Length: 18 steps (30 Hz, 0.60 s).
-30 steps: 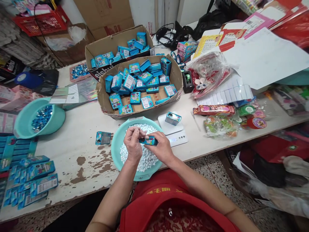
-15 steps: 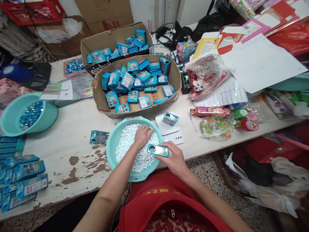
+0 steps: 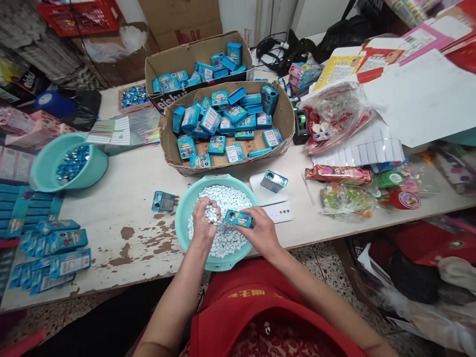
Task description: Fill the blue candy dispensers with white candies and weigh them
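My left hand is cupped round a handful of small white candies, palm turned up, over the turquoise basin. More white candies fill the basin. Between the fingers and thumb of my right hand is a small blue candy tin, tilted, with the round opening in its top toward my left hand. The two hands are a short gap apart above the basin. Just beyond my right hand, another blue tin stands on a white scale.
Two cardboard boxes hold many blue tins behind the basin. One tin lies left of it, with several more at the table's left end. A turquoise tub holds shiny blue pieces. Bagged sweets lie to the right.
My left hand has come up out of the candies, turned over and closed round a handful. The tin in my right hand has tilted, showing its printed front. The view has shifted slightly.
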Each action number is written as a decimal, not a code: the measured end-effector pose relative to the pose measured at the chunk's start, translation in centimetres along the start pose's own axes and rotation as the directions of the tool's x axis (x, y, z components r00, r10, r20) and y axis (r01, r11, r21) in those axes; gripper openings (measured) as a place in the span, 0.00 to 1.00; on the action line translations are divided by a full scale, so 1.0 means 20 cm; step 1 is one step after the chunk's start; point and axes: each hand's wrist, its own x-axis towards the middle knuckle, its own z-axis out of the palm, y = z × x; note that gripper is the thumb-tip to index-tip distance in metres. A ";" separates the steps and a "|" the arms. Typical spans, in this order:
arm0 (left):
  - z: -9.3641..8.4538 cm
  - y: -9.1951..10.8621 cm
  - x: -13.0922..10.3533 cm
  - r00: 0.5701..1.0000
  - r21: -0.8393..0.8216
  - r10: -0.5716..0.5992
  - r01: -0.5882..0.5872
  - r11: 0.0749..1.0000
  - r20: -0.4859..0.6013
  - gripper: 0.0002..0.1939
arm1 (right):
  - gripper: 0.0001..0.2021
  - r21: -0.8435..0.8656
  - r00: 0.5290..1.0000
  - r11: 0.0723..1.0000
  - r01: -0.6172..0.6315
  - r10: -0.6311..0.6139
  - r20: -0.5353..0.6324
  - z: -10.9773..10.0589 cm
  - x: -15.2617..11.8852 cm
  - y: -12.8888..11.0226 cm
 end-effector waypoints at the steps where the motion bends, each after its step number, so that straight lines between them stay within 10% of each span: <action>1: 0.03 0.02 -0.03 1.000 -0.078 0.021 -0.019 0.997 0.020 0.12 | 0.13 -0.031 1.000 0.999 0.018 -0.018 0.016 0.02 0.01 -0.01; 18: 0.16 0.08 -0.08 0.963 -0.001 0.263 -0.264 0.965 -0.064 0.11 | 0.15 -0.105 0.996 0.994 0.042 -0.034 0.082 0.04 0.07 -0.10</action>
